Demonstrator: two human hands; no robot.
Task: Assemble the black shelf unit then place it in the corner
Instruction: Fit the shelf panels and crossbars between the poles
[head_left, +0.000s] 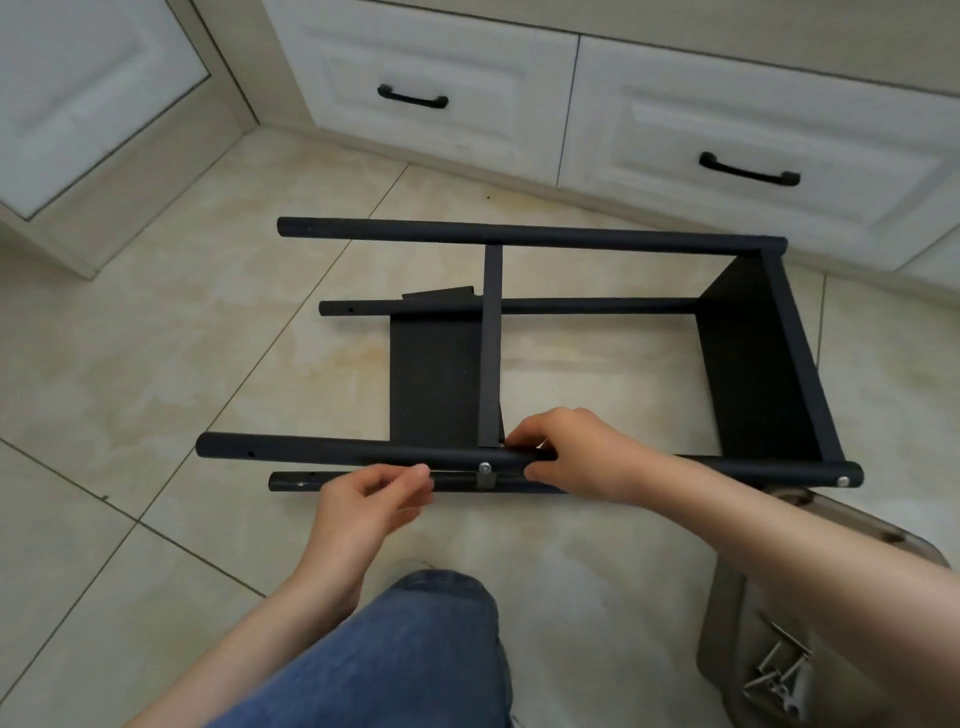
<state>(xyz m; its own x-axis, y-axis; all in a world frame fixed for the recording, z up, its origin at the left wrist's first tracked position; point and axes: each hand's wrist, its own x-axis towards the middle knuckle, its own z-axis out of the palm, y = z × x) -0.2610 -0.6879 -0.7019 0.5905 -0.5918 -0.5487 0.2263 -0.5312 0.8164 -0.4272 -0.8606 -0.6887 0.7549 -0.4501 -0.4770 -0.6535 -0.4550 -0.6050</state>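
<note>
Head view: black shelf unit (769, 364) lies on side on tiled floor (156, 364), before white drawers (727, 130). Right hand (566, 462) wraps round near pole (337, 451) beside silver screw head (484, 466); fingertips hidden behind pole. Left hand (374, 493) curled just below pole, thumb against forefinger; whether it pinches anything, cannot tell. Lower pole (296, 482) half hidden by hands. Brown tray (727, 634) with screws (779, 670) cut by frame edge, partly under right forearm.
</note>
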